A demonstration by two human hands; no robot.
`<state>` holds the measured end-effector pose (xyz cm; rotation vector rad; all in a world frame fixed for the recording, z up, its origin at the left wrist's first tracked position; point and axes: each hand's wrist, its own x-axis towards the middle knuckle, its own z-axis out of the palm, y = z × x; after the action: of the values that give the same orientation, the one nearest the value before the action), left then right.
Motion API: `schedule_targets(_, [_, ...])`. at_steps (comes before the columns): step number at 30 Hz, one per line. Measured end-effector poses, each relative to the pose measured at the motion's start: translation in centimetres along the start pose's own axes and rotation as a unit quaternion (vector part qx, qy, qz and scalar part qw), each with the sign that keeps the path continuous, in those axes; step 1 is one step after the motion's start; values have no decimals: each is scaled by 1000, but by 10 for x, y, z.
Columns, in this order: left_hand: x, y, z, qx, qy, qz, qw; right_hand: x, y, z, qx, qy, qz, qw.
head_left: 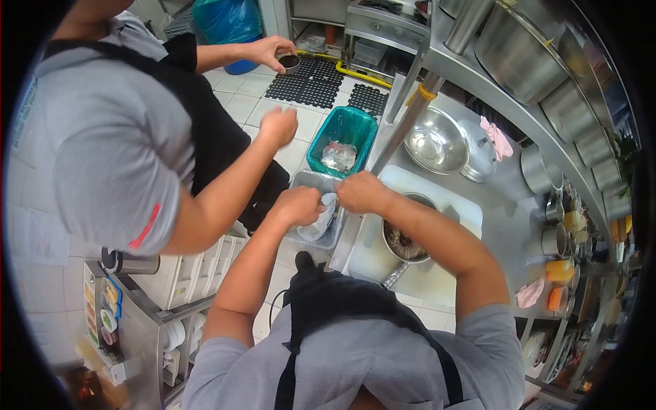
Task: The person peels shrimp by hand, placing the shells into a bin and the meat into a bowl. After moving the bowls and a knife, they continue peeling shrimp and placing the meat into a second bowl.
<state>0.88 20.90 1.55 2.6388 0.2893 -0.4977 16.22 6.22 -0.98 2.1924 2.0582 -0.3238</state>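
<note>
Both of my hands are raised in front of me, close together, above a grey bin (335, 229) with a whitish plastic bag (316, 225) in it. My left hand (299, 206) is closed, and what it may grip is too small to make out. Closed too, my right hand (362, 192) is at the edge of the steel counter; its contents are hidden. Under my right forearm, a pan (408, 242) with dark food in it rests on a white cutting board (468, 205).
A co-worker (130, 130) stands at the left, holding a small dark-filled cup (290, 61). A green-lined bin (342, 140) stands ahead. On the counter are a steel bowl (436, 140) and a lid (480, 150). Large pots (519, 55) fill the shelf at the right.
</note>
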Motion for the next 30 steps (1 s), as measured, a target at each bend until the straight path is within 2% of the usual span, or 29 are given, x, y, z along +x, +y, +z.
schedule_targets(2, [-6, -8, 3, -11, -22, -20, 999, 0, 7, -6, 47, 19, 34, 998])
schedule_targets(4, [-11, -12, 6, -41, 12, -37, 998, -2, 15, -16, 93, 41, 73, 992])
schedule_targets(6, [-16, -12, 8, -42, 7, -33, 999, -12, 23, -27, 134, 79, 110, 982])
schedule_targets(7, [-17, -10, 8, -45, 4, -32, 998, -22, 25, -28, 142, 164, 96, 971])
schedule_targets(8, [-16, -6, 8, -42, -4, -18, 999, -34, 28, -28, 143, 163, 112, 970])
schedule_targets(10, [-18, 6, 2, -49, 15, -26, 998, -58, 34, -43, 302, 265, 56, 914])
schedule_targets(11, [-16, 7, 5, -58, 24, -6, 998, -79, 36, -55, 358, 216, 97, 903])
schedule_targets(12, [-12, 14, 5, -56, 20, 4, 998, -98, 40, -57, 357, 219, 108, 902])
schedule_targets(14, [-8, 26, 3, -109, 49, 45, 992, -138, 43, -53, 469, 243, 192, 827])
schedule_targets(18, [6, 75, -1, -178, 78, 127, 973, -205, 43, -26, 437, 314, 267, 800])
schedule_targets(20, [14, 105, 2, -188, 101, 181, 960, -227, 35, -21, 425, 268, 339, 795])
schedule_targets(21, [23, 117, 11, -199, 124, 230, 944, -232, 33, -11, 426, 274, 345, 790])
schedule_targets(23, [32, 141, 29, -174, 138, 266, 938, -236, 35, 17, 250, 317, 314, 859])
schedule_targets(25, [36, 154, 41, -150, 157, 302, 928, -235, 32, 27, 236, 313, 315, 865])
schedule_targets(27, [34, 158, 51, -7, 107, 339, 935, -230, 34, 35, 221, 306, 314, 871])
schedule_targets(29, [29, 157, 59, 13, 123, 347, 929, -222, 40, 43, 189, 256, 324, 891])
schedule_targets(30, [27, 155, 60, 29, 140, 351, 925, -216, 41, 41, 187, 260, 321, 891])
